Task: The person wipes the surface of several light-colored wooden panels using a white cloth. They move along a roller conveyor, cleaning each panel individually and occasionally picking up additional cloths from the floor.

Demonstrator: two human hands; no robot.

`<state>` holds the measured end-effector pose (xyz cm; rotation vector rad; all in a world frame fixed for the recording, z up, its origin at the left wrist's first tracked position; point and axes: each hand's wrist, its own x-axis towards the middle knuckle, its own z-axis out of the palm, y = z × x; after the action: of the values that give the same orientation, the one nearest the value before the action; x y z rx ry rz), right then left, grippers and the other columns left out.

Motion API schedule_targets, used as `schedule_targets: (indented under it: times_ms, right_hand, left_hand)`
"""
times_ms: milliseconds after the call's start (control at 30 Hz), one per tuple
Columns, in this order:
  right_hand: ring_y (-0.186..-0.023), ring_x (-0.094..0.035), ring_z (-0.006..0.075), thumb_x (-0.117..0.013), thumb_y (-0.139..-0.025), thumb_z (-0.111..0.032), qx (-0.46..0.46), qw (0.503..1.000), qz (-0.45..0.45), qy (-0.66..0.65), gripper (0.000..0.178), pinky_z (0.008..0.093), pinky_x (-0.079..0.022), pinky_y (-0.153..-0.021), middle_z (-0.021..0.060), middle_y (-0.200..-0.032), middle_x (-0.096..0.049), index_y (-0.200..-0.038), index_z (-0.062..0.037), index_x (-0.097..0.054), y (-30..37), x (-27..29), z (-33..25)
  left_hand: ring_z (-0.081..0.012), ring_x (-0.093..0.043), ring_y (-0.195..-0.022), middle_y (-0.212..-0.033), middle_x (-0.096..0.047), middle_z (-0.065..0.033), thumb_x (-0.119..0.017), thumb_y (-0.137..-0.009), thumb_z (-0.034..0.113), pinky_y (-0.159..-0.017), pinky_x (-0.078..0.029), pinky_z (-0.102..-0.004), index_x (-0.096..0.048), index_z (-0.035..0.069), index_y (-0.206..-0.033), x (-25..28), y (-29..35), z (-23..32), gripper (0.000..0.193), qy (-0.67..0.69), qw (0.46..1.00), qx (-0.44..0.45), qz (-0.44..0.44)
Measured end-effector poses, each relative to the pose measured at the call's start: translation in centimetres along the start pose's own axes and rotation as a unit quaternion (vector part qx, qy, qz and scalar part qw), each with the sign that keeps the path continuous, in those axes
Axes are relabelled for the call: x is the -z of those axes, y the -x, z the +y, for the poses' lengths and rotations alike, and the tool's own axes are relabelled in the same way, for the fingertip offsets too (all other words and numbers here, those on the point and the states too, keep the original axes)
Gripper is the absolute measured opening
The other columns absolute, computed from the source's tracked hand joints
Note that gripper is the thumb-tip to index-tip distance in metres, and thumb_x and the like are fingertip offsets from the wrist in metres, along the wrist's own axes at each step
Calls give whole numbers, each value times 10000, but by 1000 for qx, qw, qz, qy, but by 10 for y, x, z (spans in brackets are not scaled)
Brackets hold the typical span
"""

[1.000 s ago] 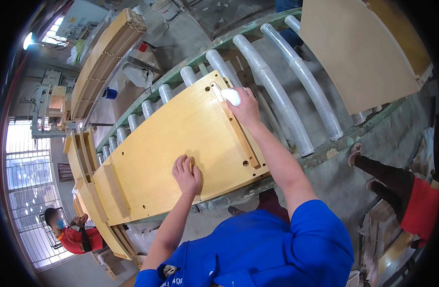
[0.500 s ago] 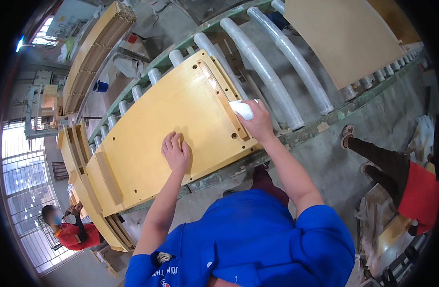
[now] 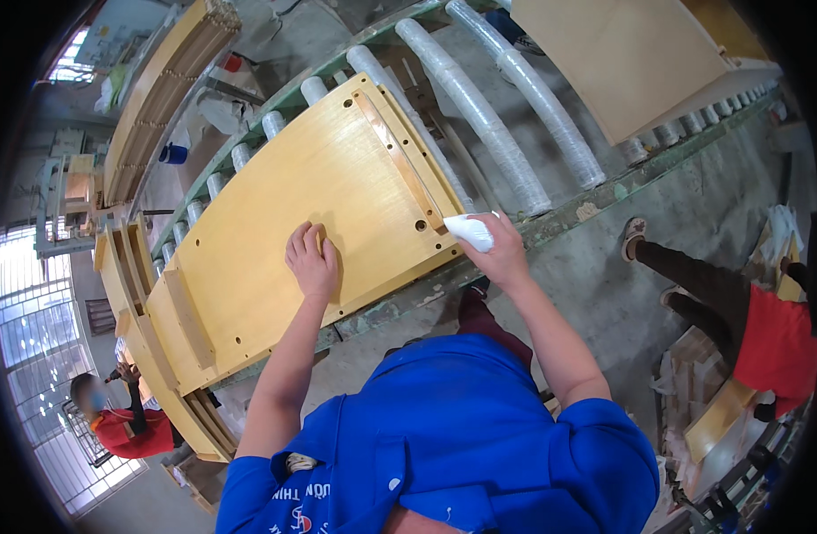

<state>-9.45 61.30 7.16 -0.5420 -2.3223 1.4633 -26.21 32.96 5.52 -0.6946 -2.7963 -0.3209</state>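
Observation:
A large yellowish wooden panel (image 3: 266,214) lies flat on the rollers in front of me, with dark holes near its edges. My left hand (image 3: 311,260) rests on its middle, palm down with the fingers spread a little. Near the panel's right end, a narrow brown strip (image 3: 399,160) runs across the surface. My right hand (image 3: 506,254) is closed around a white tapered object (image 3: 470,232); I cannot tell whether it is a soft bottle or a folded cloth. The object's narrow end is at the strip's near end, by the panel's corner.
Plastic-wrapped rollers (image 3: 479,111) continue to the right, toward a large brown board (image 3: 622,71). Wooden parts (image 3: 137,311) stand at the panel's left end. A stack of boards (image 3: 164,98) lies at far left. One person (image 3: 128,427) is at left, another (image 3: 773,347) at right.
My right hand has moved with the white object along the strip toward me, to the strip's near end. My left hand stays on the panel. The whole view has shifted slightly.

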Motion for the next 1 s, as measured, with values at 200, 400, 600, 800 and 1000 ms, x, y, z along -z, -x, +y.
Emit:
schedule_targets:
  times_ms: [200, 400, 600, 800, 1000]
  right_hand:
    - [-909, -626, 275, -625, -772, -70, -290, 686, -141, -652, 554, 368, -558, -636, 145, -1143, -563, -1290, -66, -430, -20, 18, 33]
    - [-1111, -525, 355, -506, -789, -2, -268, 622, -187, -711, 687, 233, -529, -493, 207, -1291, -431, -1400, -210, -272, -115, -2, 9]
    - [-607, -568, 180, -630, -863, -305, -185, 768, -135, -598, 453, 226, -317, -358, 93, -916, -607, -1239, -121, -458, -230, -49, -9]
    - [-788, -630, 207, -755, -737, -311, 34, 977, 25, -210, 436, 309, -497, -633, 95, -908, -647, -1072, -74, -609, -300, -88, -9]
    - [-886, -631, 277, -757, -687, -334, 103, 994, 16, 9, 482, 367, -487, -778, 160, -977, -650, -1059, -57, -626, -320, -111, -17]
  left_hand:
    - [-272, -417, -1188, -1217, -499, -70, -560, -817, 169, -996, -300, -428, -552, 133, -1108, 2, -4, 3, 294, 8, 1000, 11, 9]
    - [-269, -427, -1182, -1193, -514, -59, -569, -796, 169, -990, -309, -427, -570, 139, -1062, 5, -5, 2, 268, 27, 999, 29, 14]
    - [-275, -435, -1176, -1179, -525, -64, -572, -789, 176, -993, -310, -431, -578, 129, -1045, 8, -8, 3, 261, 48, 998, 38, 24]
    - [-272, -439, -1169, -1182, -523, -71, -577, -779, 145, -992, -314, -420, -566, 108, -1049, 15, -14, 7, 273, 65, 997, 49, 17]
    - [-278, -421, -1185, -1198, -512, -73, -560, -802, 185, -1003, -298, -422, -566, 115, -1064, 18, -8, 1, 272, 69, 995, 69, 8]
